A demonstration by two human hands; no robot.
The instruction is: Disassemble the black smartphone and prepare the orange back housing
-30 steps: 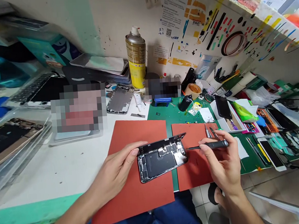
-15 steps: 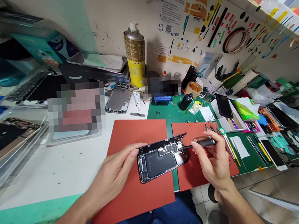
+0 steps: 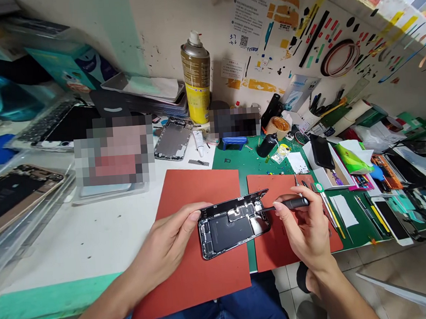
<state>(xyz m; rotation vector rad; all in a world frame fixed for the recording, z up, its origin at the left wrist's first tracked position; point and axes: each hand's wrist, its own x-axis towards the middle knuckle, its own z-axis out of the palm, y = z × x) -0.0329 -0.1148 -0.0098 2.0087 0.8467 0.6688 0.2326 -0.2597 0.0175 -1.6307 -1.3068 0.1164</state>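
An opened smartphone [image 3: 232,231] is held over the red-brown mats, its battery and circuit board exposed. Its screen panel [image 3: 234,204] stands tilted up along the far long edge. My left hand [image 3: 174,235] grips the phone's left end, thumb near the raised panel. Between the thumb and fingers of my right hand [image 3: 303,226] is a dark-handled screwdriver [image 3: 291,203]. The shaft points left, and its tip meets the phone's inside near the right end of the board. What exactly the tip touches is too small to make out.
A red-brown mat [image 3: 192,277] lies in front, with a second mat [image 3: 285,251] to its right. Behind stand a spray can [image 3: 197,78] and a black bottle [image 3: 266,145]. Tweezers and a white phone [image 3: 390,220] lie right. Phone parts in clear trays [image 3: 67,165] fill the left.
The whole view has shifted slightly, so everything sits a little further right. Both hands keep their hold, and the screwdriver tip stays at the same area of the phone.
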